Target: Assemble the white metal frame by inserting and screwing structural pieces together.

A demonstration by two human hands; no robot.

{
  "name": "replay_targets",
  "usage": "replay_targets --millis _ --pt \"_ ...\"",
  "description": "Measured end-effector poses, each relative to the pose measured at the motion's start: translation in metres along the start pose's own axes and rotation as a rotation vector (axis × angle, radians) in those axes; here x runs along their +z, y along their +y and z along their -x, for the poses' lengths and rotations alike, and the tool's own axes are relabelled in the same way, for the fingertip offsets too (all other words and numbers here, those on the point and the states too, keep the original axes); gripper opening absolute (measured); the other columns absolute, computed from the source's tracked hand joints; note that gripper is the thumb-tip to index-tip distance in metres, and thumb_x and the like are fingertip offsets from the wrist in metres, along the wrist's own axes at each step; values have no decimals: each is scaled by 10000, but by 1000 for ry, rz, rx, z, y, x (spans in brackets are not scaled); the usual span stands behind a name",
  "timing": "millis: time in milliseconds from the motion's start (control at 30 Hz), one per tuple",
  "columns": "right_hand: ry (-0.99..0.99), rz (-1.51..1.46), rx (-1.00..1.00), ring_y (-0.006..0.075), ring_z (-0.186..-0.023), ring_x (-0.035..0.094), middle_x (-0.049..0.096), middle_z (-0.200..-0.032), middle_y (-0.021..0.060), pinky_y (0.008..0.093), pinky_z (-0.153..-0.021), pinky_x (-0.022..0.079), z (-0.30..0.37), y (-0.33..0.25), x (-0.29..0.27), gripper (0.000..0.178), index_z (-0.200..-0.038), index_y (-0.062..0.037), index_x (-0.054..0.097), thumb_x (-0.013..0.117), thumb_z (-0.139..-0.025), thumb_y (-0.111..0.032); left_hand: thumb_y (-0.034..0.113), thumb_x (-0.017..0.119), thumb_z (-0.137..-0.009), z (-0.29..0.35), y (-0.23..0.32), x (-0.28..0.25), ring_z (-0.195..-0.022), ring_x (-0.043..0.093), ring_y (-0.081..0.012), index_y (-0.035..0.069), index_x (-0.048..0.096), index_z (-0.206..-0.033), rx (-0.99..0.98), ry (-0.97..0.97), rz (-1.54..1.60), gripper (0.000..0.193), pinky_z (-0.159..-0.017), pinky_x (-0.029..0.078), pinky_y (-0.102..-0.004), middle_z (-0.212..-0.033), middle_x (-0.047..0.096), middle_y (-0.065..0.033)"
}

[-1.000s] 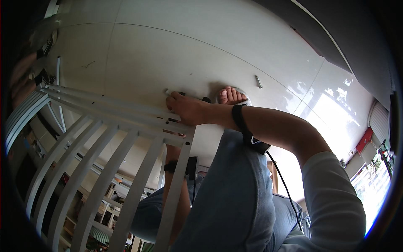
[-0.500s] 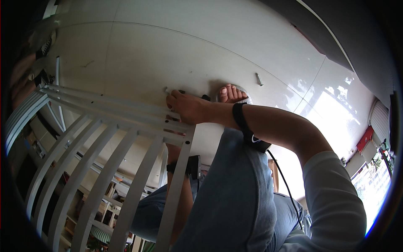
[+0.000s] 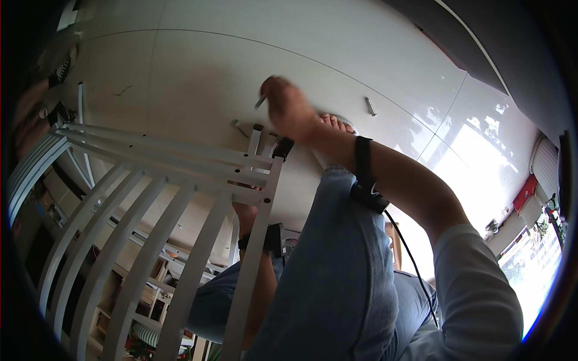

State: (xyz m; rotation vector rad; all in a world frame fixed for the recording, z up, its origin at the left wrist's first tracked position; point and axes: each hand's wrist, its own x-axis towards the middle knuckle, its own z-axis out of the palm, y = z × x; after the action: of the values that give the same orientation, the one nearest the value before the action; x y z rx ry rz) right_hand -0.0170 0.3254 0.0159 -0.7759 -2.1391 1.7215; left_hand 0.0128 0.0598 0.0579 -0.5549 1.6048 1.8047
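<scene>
My right hand (image 3: pixel 288 107) is raised above the floor beyond the frame, blurred by motion. Its fingers are closed on a short thin metal piece (image 3: pixel 261 101), whose exact kind the blur hides. Below it, a light grey slatted frame (image 3: pixel 186 256) leans across the left side, with dark holes along its rails. My left hand (image 3: pixel 242 207) is at the frame's near corner, behind the rails; its fingers are mostly hidden. A bolt (image 3: pixel 239 127) lies on the floor near that corner. Another bolt (image 3: pixel 370 106) lies farther right, past my foot (image 3: pixel 337 123).
A black object (image 3: pixel 282 148) sits beside the frame's corner. Another person's shoes (image 3: pixel 62 71) are at the far left. A dark grey piece of furniture (image 3: pixel 506 42) stands at the upper right. A black cable (image 3: pixel 408 253) hangs from my right wrist strap.
My right hand has lifted off the frame's corner and moved up and right, with the metal piece now showing in its fingers. The corner and the bolt beside it are uncovered.
</scene>
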Motion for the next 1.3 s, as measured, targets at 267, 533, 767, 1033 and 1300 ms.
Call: replay_targets --millis 267,533,767,1033,1300 --pt "347 733 229 353 -847 626 600 -914 162 450 -754 515 71 94 -186 137 -933 -29 590 598 -946 -165 179 615 -955 -16 -14 68 -869 629 -164 82 601 -1184 232 3 -769 249 -728 530 -324 -956 600 -87" --pt "250 603 251 360 -1063 595 573 -1102 174 436 -930 494 76 77 -177 245 -1108 -75 612 625 -905 -211 195 595 -962 -5 -29 -50 -848 626 -167 77 609 -1145 241 -268 -1093 218 -711 523 -316 -913 596 -81" --pt "374 343 249 369 -939 650 612 -1096 196 437 -846 537 95 18 -199 194 -1041 -59 656 603 -905 -188 209 578 -968 49 -33 -51 -830 624 -169 73 615 -1111 177 -487 -1347 200 -696 516 -309 -875 593 -76" --pt "267 51 -188 290 -852 693 673 -948 158 385 -777 552 143 -171 -224 176 -975 -18 661 595 -920 -172 224 559 -975 99 -19 -21 -810 622 -171 67 623 -1071 311 -534 -1554 195 -679 509 -301 -831 589 -70" --pt "150 157 -700 229 -734 637 624 -915 122 320 -620 516 242 -319 -233 71 -960 -18 635 607 -911 -60 245 460 -972 124 5 -27 -715 610 -264 40 655 -890 275 -434 -1091 295 -672 482 -374 -674 612 -74"
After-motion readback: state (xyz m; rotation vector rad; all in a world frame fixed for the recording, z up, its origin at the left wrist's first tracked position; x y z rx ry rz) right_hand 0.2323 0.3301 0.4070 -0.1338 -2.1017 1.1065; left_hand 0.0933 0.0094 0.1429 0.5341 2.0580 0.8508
